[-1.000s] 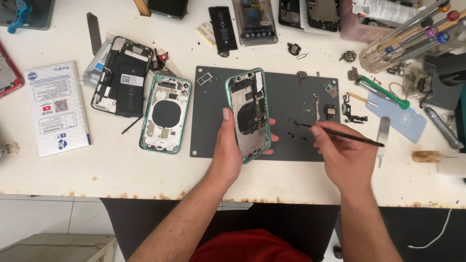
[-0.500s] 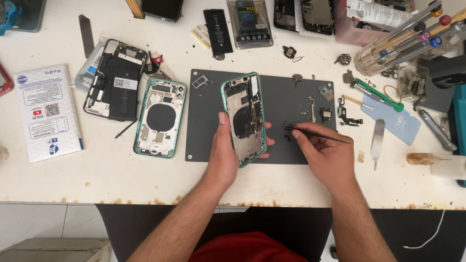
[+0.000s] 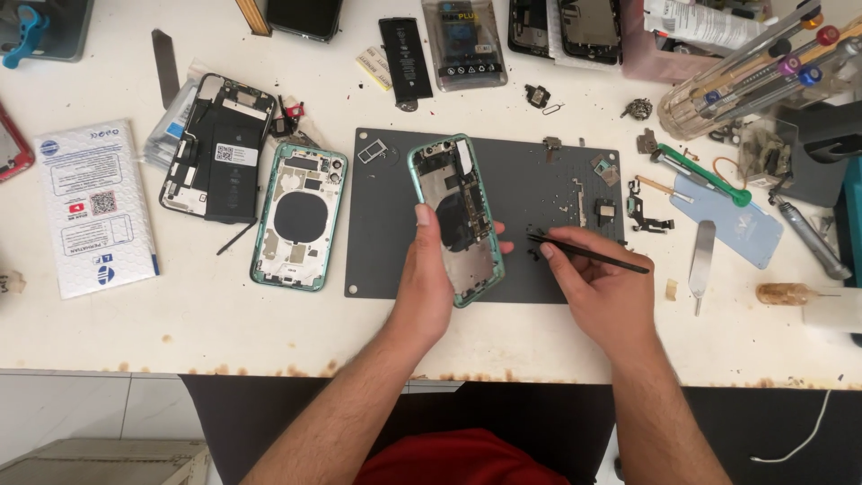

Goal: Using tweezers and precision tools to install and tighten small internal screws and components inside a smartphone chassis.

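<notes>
Both hands stay busy over the grey mat (image 3: pixel 557 193): left hand (image 3: pixel 429 278) still grips the green phone frame (image 3: pixel 456 218) upright, while right hand (image 3: pixel 600 289) has drawn its black tweezers (image 3: pixel 585 254) leftward, tips now just right of the frame.

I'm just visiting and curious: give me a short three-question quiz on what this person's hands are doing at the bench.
1. True or false: the left hand holds the green phone frame above the grey mat.
2. What does the right hand hold? A) black tweezers B) a screwdriver C) a battery
3. Where do the black tweezers point their tips?

Key: 1 true. 2 A. 3 At small parts on the mat, right of the frame.
</notes>
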